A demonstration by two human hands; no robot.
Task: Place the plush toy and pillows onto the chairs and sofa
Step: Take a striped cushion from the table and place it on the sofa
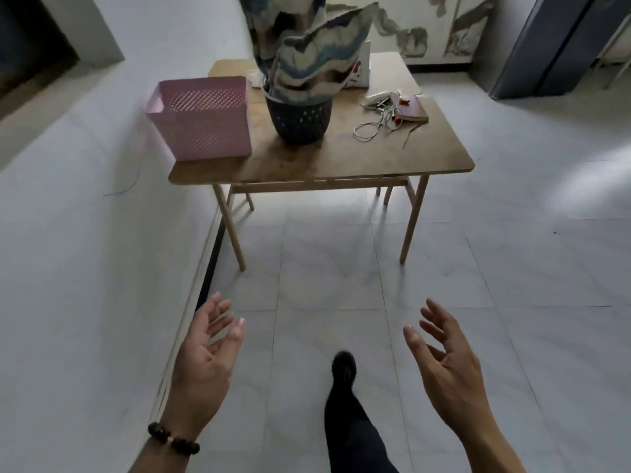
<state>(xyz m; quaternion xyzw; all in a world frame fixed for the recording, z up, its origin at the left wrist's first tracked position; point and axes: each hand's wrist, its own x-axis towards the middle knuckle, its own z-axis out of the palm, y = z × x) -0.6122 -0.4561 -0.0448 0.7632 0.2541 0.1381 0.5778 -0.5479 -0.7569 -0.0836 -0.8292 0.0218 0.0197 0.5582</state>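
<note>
Two patterned pillows (314, 52) in blue, grey and cream stand upright, stuffed into a dark perforated basket (300, 121) on a wooden table (358, 158). My left hand (205, 356) and my right hand (447, 363) hover low in front of me, palms facing each other, fingers relaxed and holding nothing. Both are well short of the table, over the tiled floor. No plush toy, chair or sofa shows.
A pink perforated basket (201, 117) sits on the table's left end. A notebook (413, 109), a white cable (372, 126) and small items lie at its right. A white wall (85, 233) runs along the left. My dark-clad leg (348, 404) steps forward.
</note>
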